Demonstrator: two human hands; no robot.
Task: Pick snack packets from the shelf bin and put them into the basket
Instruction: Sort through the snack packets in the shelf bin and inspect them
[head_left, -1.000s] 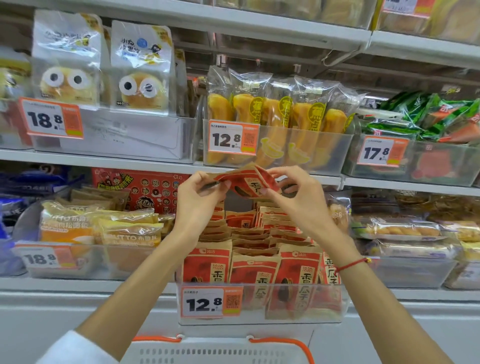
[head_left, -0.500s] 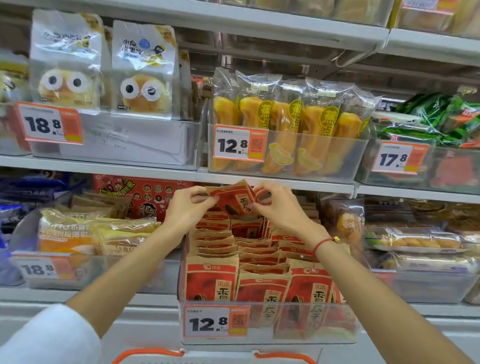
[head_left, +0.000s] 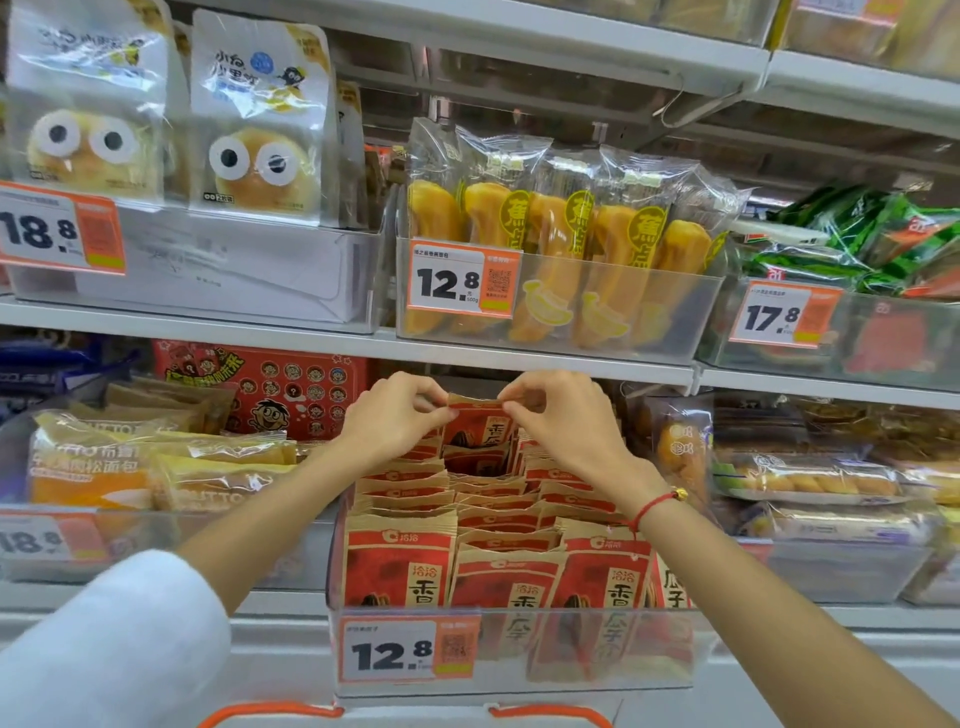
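A clear shelf bin (head_left: 519, 654) with a 12.8 price tag holds several rows of red-and-tan snack packets (head_left: 498, 519). Both hands reach to the back of the bin. My left hand (head_left: 395, 415) pinches the top left corner of one upright red snack packet (head_left: 478, 423), and my right hand (head_left: 561, 421) pinches its top right corner. The packet's lower part sits among the back rows. Only the orange handles and white rim of the basket (head_left: 280, 714) show at the bottom edge.
The shelf above (head_left: 519, 353) hangs close over my hands, carrying a bin of banana-shaped bread (head_left: 561, 260). Bread packs (head_left: 156, 467) fill the bin to the left, and wrapped pastries (head_left: 810, 478) lie to the right. A red box (head_left: 270, 384) stands behind on the left.
Both hands have lowered the red packet from mid-air toward the back of the bin, turning it upright. The camera has moved closer and the basket has slid lower in view.
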